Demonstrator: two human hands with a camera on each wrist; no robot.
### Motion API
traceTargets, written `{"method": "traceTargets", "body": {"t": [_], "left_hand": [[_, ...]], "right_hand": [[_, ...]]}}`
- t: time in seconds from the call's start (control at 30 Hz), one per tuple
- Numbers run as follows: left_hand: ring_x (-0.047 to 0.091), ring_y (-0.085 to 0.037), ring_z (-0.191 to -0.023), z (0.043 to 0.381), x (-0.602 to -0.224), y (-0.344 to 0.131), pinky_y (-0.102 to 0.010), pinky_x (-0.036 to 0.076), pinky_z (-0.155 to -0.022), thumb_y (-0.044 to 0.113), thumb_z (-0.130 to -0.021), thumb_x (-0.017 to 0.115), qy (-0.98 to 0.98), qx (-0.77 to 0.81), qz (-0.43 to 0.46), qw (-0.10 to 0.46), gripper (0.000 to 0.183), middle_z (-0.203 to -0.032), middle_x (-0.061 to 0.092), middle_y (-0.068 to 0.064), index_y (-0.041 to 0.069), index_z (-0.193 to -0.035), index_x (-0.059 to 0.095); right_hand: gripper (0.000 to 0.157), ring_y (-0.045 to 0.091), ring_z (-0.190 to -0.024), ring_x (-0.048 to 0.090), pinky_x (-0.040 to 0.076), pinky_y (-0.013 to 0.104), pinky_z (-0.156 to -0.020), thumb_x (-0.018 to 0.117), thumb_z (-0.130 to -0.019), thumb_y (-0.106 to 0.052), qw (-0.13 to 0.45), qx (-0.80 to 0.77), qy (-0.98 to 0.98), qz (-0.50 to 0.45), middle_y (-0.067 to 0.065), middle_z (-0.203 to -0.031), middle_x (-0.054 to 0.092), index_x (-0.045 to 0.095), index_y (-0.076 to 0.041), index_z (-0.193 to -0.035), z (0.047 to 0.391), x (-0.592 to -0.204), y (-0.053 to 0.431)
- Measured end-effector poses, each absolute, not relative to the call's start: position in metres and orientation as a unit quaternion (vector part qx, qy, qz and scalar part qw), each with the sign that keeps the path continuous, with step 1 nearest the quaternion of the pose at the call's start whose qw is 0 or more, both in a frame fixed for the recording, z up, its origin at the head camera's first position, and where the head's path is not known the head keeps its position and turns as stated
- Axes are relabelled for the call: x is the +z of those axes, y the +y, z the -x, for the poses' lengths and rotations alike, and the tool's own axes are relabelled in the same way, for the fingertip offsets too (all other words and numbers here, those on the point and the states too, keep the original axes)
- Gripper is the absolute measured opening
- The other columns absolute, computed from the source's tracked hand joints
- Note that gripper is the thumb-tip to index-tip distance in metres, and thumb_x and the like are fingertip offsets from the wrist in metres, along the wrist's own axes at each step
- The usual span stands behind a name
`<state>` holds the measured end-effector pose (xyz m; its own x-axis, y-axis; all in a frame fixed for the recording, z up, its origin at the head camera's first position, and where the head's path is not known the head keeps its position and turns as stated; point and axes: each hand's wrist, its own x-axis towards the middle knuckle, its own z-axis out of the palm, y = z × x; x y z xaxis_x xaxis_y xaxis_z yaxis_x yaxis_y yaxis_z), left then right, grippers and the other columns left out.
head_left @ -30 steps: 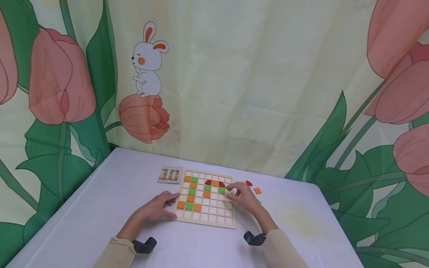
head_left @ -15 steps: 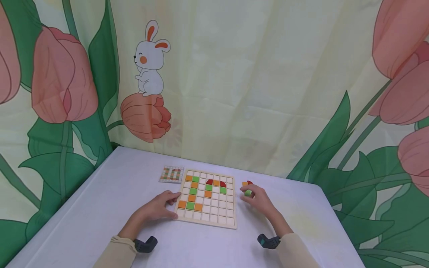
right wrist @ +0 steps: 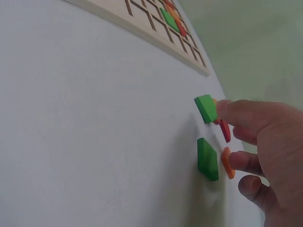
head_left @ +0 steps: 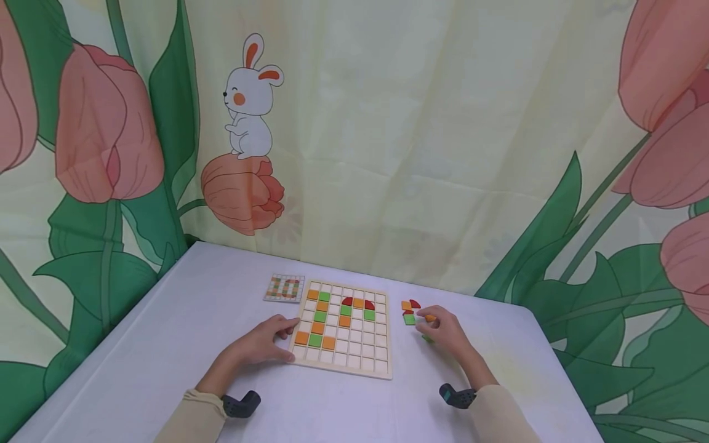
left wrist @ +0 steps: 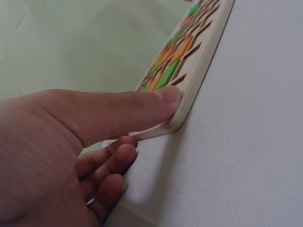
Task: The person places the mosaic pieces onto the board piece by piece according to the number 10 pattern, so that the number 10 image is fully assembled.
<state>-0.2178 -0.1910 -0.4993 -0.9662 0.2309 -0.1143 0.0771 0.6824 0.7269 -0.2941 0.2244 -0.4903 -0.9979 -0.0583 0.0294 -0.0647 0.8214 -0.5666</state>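
A wooden grid board [head_left: 354, 368] lies on the table with orange, green and red tiles in some of its cells. My left hand [head_left: 264, 341] rests at its left side, thumb straight on the near corner and index finger at the edge; in the left wrist view the thumb [left wrist: 142, 111] lies on the rim. My right hand [head_left: 445, 329] is over loose tiles right of the board, thumb and fingers apart with nothing between them. A green tile [right wrist: 207, 160] and an orange tile [right wrist: 228, 163] lie under its fingers. Another green tile [right wrist: 204, 109] is partly overlapped by the thumb.
Left of the board's far corner lies a small pattern card [head_left: 284, 288] with a coloured grid. Loose red [head_left: 415, 304] and orange [head_left: 407, 305] tiles lie beyond my right hand. A printed curtain [head_left: 388, 154] hangs behind the white-covered table.
My right hand has moved from the board's right edge rightward to the loose tiles, uncovering some of them. The left hand stays at the board's edge.
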Motion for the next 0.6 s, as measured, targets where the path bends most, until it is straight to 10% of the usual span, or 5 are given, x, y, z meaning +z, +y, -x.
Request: {"method": "traceTargets", "body": {"t": [0.6], "left_hand": [[0.044, -0.012, -0.093, 0.217, -0.501, -0.190, -0.029, 0.039, -0.080, 0.017, -0.067, 0.088, 0.912, 0.392, -0.078, 0.092, 0.082, -0.095, 0.048, 0.003, 0.014, -0.141, 0.051]], "right_hand": [[0.036, 0.033, -0.118, 0.053, 0.049, 0.048, -0.096, 0.065, -0.088, -0.006, -0.016, 0.266, -0.963, -0.024, 0.016, -0.140, 0.051, 0.064, -0.013, -0.124, 0.310, -0.497, 0.244]]}}
